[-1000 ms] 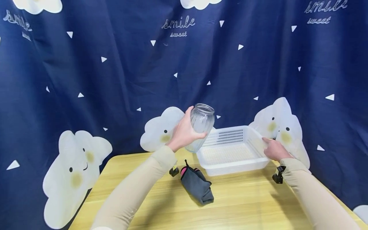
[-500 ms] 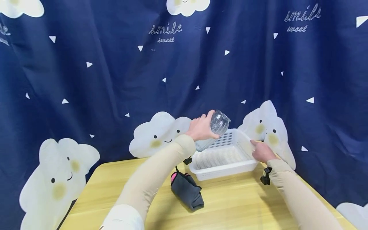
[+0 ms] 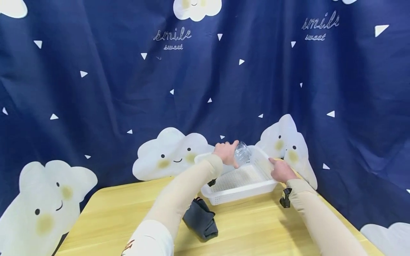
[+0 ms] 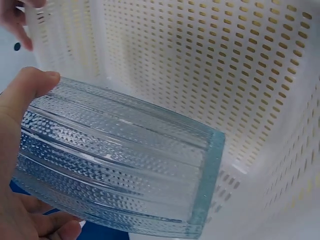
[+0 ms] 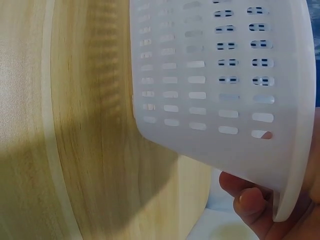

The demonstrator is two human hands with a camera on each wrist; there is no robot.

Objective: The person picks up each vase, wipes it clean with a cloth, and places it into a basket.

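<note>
A clear ribbed glass jar [image 4: 115,155] lies tilted nearly on its side in my left hand [image 3: 226,153], its mouth toward the right in the head view. My thumb and fingers wrap around the jar near the mouth end, and its thick base points down into the white perforated plastic basket [image 3: 241,193]. The left wrist view shows the jar over the basket's floor and walls. My right hand [image 3: 282,170] grips the basket's right rim, with fingers [image 5: 250,201] curled under the rim at a corner in the right wrist view.
A folded dark grey cloth item [image 3: 201,219] lies on the wooden table [image 3: 128,206] in front of the basket, partly behind my left sleeve. A navy curtain [image 3: 144,89] with clouds hangs right behind the table.
My left hand has carried the jar right and down, from nearly upright above the basket's left side to tilted over its inside. My right hand keeps its hold on the rim. The head view has shifted.
</note>
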